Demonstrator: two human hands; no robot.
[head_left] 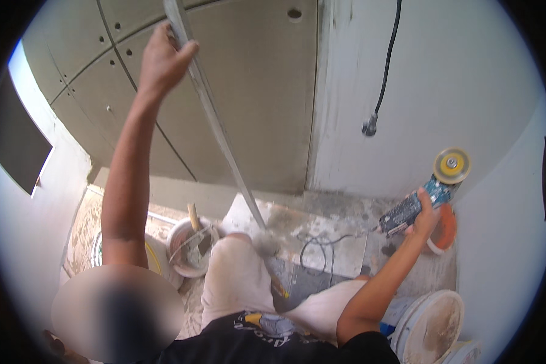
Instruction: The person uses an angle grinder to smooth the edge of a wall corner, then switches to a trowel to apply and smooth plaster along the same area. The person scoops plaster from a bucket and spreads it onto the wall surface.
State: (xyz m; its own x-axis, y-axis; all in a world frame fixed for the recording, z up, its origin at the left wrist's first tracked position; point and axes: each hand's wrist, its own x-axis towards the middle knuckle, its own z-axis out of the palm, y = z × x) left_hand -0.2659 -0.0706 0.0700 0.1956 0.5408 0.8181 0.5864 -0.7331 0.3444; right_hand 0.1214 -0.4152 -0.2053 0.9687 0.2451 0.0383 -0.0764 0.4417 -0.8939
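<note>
My left hand (165, 64), raised at the upper left, is wrapped round a long, straight, pale metal bar (215, 115). The bar slants down to the right, and its lower end comes near the floor by my knee. On the right, my right hand (426, 216) grips the body of an angle grinder (403, 212), dusty teal and black. Its yellow-centred disc (452, 166) points up and away from me, close to the white wall. Whether the disc spins, I cannot tell. A black cord (324, 258) lies looped on the floor between the bar and the grinder.
Large grey wall tiles (255, 91) with small holes stand ahead. A plug on a black cable (370, 125) hangs before the white wall. A mortar bucket (177, 258) with a trowel stands left, an orange-lined bucket (446, 229) beyond my right hand, and a pale round bucket (434, 327) lower right.
</note>
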